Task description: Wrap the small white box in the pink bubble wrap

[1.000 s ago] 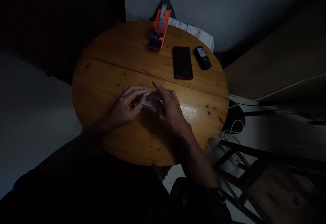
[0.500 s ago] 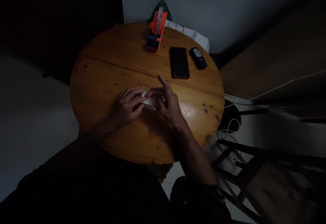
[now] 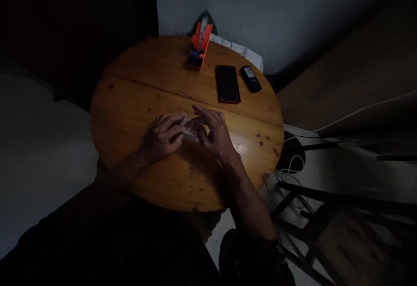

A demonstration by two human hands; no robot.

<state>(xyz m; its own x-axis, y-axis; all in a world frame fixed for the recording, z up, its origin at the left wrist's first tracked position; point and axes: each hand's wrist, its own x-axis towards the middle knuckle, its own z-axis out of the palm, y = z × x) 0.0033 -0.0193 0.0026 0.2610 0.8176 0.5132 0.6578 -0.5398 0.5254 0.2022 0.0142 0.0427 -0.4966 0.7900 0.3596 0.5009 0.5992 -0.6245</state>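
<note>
Both my hands meet at the middle of a round wooden table (image 3: 130, 103). My left hand (image 3: 162, 135) is curled, its fingers pinching a small pale packet (image 3: 188, 126) that looks like clear wrapping round something white. My right hand (image 3: 213, 131) grips the packet's other end with thumb and fingers, the index finger stretched over it. Most of the packet is hidden under my fingers.
At the table's far side stand an orange tape dispenser (image 3: 198, 47), a black smartphone (image 3: 227, 83) and a small dark keypad phone (image 3: 250, 78). Folded printed paper (image 3: 237, 49) lies against the wall. A dark chair frame (image 3: 325, 216) and white cables (image 3: 289, 169) are at the right.
My right index finger, raised half a second ago, has come down over the packet. Both hands stay on it at the same spot; the view shifted slightly.
</note>
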